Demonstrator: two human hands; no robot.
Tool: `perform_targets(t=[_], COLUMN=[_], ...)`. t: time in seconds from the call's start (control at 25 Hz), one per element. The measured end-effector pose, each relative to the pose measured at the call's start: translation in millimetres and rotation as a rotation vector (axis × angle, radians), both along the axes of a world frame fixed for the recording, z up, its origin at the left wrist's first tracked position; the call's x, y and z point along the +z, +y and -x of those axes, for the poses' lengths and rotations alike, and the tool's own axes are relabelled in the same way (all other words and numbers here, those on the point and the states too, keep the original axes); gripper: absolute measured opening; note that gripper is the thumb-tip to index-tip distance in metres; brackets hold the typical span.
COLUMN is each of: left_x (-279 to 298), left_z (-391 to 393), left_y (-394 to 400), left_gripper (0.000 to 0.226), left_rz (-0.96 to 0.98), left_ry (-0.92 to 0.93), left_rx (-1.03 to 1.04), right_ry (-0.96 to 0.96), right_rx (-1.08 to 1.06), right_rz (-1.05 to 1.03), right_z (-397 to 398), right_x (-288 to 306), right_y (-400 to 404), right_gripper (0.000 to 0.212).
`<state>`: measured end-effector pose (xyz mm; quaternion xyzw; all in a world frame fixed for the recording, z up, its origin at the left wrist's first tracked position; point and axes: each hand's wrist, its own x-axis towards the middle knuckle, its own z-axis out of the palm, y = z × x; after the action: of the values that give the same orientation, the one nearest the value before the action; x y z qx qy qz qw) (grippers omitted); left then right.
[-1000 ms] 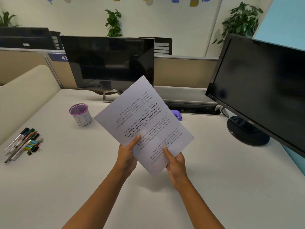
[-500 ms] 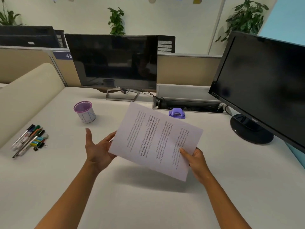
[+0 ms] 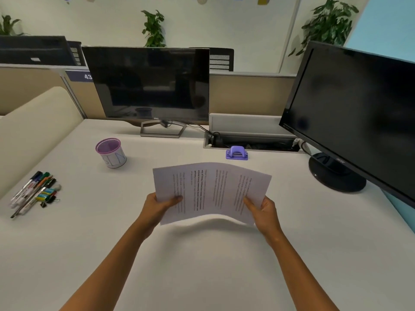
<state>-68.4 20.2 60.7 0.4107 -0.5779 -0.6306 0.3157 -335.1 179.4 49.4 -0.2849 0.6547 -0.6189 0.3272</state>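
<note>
Now we hold the printed sheet (image 3: 212,191) above the desk (image 3: 202,265) — left hand (image 3: 157,208) pinching its left edge, right hand (image 3: 263,213) pinching its right edge, thumbs on top. It bows upward in the middle, just short of the purple hole punch (image 3: 237,153).

We've got the sheet (image 3: 211,189) held up over the desk (image 3: 202,265), text running sideways. Our left hand (image 3: 157,206) pinches its left edge, thumb on top, and our right hand (image 3: 263,213) pinches the right edge the same way. The middle bows upward. Behind it sits a purple punch (image 3: 237,152), a purple cup (image 3: 111,152) off to the left, and markers (image 3: 33,191) at the far left. Two dark monitors (image 3: 148,83) stand behind.
</note>
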Motion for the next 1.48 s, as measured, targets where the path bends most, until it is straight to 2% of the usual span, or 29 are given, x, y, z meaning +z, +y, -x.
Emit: perform_targets(t=[0.2,0.4,0.76,0.92,1.0,1.08,1.16,1.24,1.32,1.48], left_x=[-1.5,-15.3,-29.0,-31.5,-30.7,-29.2,-28.1,-26.1,-25.2,-27.0], left_z=[1.8,1.4,-2.1,1.5,3.9,7.9,13.6,22.3,33.3,55.2], left_y=[1.3,8.6,10.0,10.4,8.6,9.1,12.2,16.7,21.4,37.5], left_gripper=[0.036,0.041,0.046,0.044,0.041,0.039,0.04,0.045,0.048,0.039], left_rz=[0.083,0.0,0.007,-0.014,-0.037,-0.063,-0.1,-0.15,-0.215,-0.323], left_ry=[0.066,0.069,0.066,0.048,0.048,0.079,0.142,0.201,0.25,0.328], left_rx=[0.05,0.04,0.035,0.047,0.046,0.055,0.077,0.118,0.17,0.304], right_ry=[0.053,0.037,-0.011,-0.01,0.019,0.027,-0.081,-0.239,-0.376,-0.541], right_rx=[-0.038,-0.035,0.034,0.038,-0.072,-0.274,-0.399,-0.418,-0.377,-0.229], right_rz=[0.017,-0.032,-0.108,-0.116,-0.086,-0.087,-0.12,-0.12,-0.094,0.065], right_z=[-1.2,-3.2,-8.7,-5.5,-4.9,-6.2,-13.1,-25.8,-38.2,-52.3], right_x=[0.8,-14.8,-22.4,-26.2,-25.3,-24.1,-22.8,-25.1,-27.5,-24.8], right_y=[0.2,8.7,2.8,-0.3,-1.1,-1.7,-2.9,-6.9,-12.9,-26.1], right_gripper=[0.023,0.028,0.024,0.028,0.035,0.055,0.081,0.093,0.082,0.024])
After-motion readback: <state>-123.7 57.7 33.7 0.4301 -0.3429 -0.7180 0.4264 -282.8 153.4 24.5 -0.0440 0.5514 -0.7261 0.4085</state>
